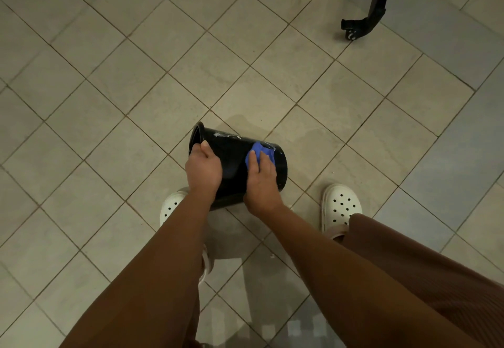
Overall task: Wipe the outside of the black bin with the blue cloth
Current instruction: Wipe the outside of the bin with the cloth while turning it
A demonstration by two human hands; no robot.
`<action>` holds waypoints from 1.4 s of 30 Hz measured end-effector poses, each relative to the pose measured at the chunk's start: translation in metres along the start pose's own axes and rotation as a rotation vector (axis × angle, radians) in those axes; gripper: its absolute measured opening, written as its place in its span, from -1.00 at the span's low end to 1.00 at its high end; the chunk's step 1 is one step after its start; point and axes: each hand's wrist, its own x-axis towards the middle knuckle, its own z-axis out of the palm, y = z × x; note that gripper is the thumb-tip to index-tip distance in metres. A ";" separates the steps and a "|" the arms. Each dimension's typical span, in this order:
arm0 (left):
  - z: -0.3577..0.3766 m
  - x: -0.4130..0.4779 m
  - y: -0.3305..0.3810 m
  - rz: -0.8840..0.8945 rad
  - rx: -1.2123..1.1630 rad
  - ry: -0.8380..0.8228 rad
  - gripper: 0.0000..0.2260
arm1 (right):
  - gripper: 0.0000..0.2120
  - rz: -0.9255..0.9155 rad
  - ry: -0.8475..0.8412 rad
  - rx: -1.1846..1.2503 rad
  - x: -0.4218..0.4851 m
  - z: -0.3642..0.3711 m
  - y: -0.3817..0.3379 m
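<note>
The black bin (234,154) is tipped on its side above the tiled floor, its open mouth facing left and its base to the right. White smears show along its upper wall. My left hand (203,169) grips the bin at its rim, thumb over the edge. My right hand (260,181) presses the crumpled blue cloth (260,152) against the bin's outer wall near the base. The lower part of the bin is hidden behind both hands.
Beige floor tiles (136,88) spread all around. My two feet in white perforated clogs (341,206) stand just below the bin. A black frame leg with a castor wheel (351,30) stands at the far right.
</note>
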 end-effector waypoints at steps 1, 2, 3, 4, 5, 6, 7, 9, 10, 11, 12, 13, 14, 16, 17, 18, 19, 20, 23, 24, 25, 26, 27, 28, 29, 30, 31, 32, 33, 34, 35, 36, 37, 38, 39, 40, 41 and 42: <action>-0.001 0.000 0.000 -0.001 -0.006 -0.004 -0.65 | -0.07 -0.003 -0.005 -0.011 0.005 -0.003 0.004; -0.001 0.001 -0.001 -0.003 -0.009 -0.008 -0.66 | -0.05 0.006 -0.007 -0.014 0.010 -0.005 0.010; -0.001 0.000 -0.002 -0.006 -0.008 -0.013 -0.67 | -0.05 0.032 -0.010 -0.004 0.013 -0.008 0.018; 0.000 0.000 -0.004 -0.010 -0.005 -0.012 -0.68 | -0.04 0.070 -0.013 0.017 0.015 -0.010 0.026; 0.000 0.000 -0.005 -0.013 -0.003 -0.007 -0.69 | -0.04 0.113 -0.020 0.041 0.016 -0.011 0.033; -0.001 -0.001 -0.005 -0.016 0.000 -0.002 -0.70 | -0.05 0.151 -0.029 0.064 0.014 -0.012 0.038; -0.001 0.000 -0.005 -0.022 0.003 -0.003 -0.70 | -0.06 0.175 -0.036 0.080 0.012 -0.010 0.039; -0.001 0.004 -0.004 -0.039 -0.001 -0.013 -0.70 | -0.07 0.155 -0.015 0.073 0.006 -0.004 0.034; -0.001 0.005 -0.004 -0.047 -0.004 -0.018 -0.70 | -0.08 0.122 -0.002 0.055 0.004 0.000 0.030; -0.001 0.005 -0.004 -0.056 -0.007 -0.022 -0.70 | -0.09 0.088 0.009 0.041 0.004 0.002 0.028; -0.001 0.005 -0.004 -0.063 -0.016 -0.022 -0.70 | -0.09 0.058 0.015 0.030 0.005 0.002 0.028; -0.001 0.004 -0.004 -0.069 -0.025 -0.021 -0.71 | -0.10 0.038 0.012 0.016 0.008 0.000 0.029; -0.002 0.003 -0.005 -0.069 -0.031 -0.019 -0.71 | -0.10 0.040 0.003 0.009 0.011 -0.003 0.032; -0.001 0.001 -0.004 -0.048 -0.030 -0.019 -0.71 | -0.09 0.116 -0.022 0.048 0.016 -0.010 0.038; -0.001 0.000 -0.004 -0.037 -0.024 -0.022 -0.71 | -0.08 0.173 -0.034 0.081 0.017 -0.011 0.039; 0.000 0.000 -0.005 -0.028 -0.018 -0.027 -0.70 | -0.07 0.235 -0.045 0.103 0.017 -0.011 0.037; 0.000 0.000 -0.004 -0.020 -0.011 -0.031 -0.69 | -0.05 0.297 -0.056 0.115 0.015 -0.010 0.031; 0.000 0.000 -0.004 -0.014 -0.004 -0.035 -0.68 | -0.04 0.345 -0.058 0.121 0.014 -0.007 0.024; 0.000 0.001 -0.002 -0.006 -0.001 -0.038 -0.66 | -0.04 0.325 -0.022 0.094 0.011 0.003 0.009; 0.000 0.001 -0.002 -0.012 -0.008 -0.043 -0.66 | -0.06 0.274 0.000 0.083 0.011 0.004 0.010; 0.000 0.001 -0.003 -0.024 -0.017 -0.047 -0.66 | -0.09 0.216 0.010 0.077 0.011 0.002 0.012; 0.000 0.001 -0.003 -0.039 -0.022 -0.048 -0.66 | -0.10 0.165 0.007 0.070 0.013 0.000 0.018; 0.000 0.001 -0.003 -0.047 -0.026 -0.052 -0.67 | -0.11 0.131 -0.004 0.063 0.015 -0.002 0.025; 0.000 0.001 -0.002 -0.045 -0.029 -0.059 -0.67 | -0.12 0.122 -0.012 0.072 0.018 -0.003 0.032; 0.001 0.000 -0.002 -0.034 -0.027 -0.068 -0.68 | -0.12 0.144 -0.018 0.104 0.019 -0.005 0.037; 0.002 -0.001 -0.001 -0.016 -0.020 -0.073 -0.68 | -0.14 0.182 -0.016 0.150 0.021 -0.006 0.041; 0.002 -0.003 0.001 0.000 -0.005 -0.071 -0.67 | -0.16 0.232 -0.014 0.199 0.023 -0.008 0.042; 0.002 -0.004 0.002 0.008 0.007 -0.069 -0.67 | -0.19 0.285 -0.016 0.256 0.023 -0.009 0.042; 0.002 -0.004 0.002 0.010 0.010 -0.069 -0.67 | -0.21 0.357 -0.022 0.326 0.023 -0.011 0.040; 0.001 -0.004 0.002 0.007 0.003 -0.070 -0.68 | -0.26 0.441 -0.015 0.413 0.023 -0.009 0.042; 0.001 -0.003 0.001 0.000 -0.008 -0.068 -0.69 | -0.32 0.533 -0.005 0.507 0.022 -0.007 0.044; 0.001 -0.003 0.000 -0.010 -0.012 -0.064 -0.70 | -0.42 0.605 0.020 0.609 0.020 -0.005 0.046; 0.001 -0.003 0.000 -0.015 -0.012 -0.060 -0.70 | -0.54 0.650 0.037 0.693 0.018 -0.006 0.048; 0.001 -0.003 0.000 -0.019 -0.010 -0.059 -0.68 | -0.65 0.681 0.073 0.741 0.018 -0.002 0.057; 0.001 -0.003 -0.001 -0.019 -0.014 -0.059 -0.67 | -0.73 0.713 0.100 0.754 0.016 -0.002 0.062; 0.001 -0.003 -0.002 -0.016 -0.019 -0.058 -0.66 | -0.80 0.754 0.113 0.764 0.015 -0.002 0.069; 0.001 -0.003 -0.002 -0.014 -0.021 -0.061 -0.66 | -0.86 0.804 0.115 0.781 0.013 -0.003 0.074; 0.001 -0.003 -0.001 -0.013 -0.023 -0.067 -0.66 | -0.90 0.856 0.095 0.824 0.012 -0.001 0.081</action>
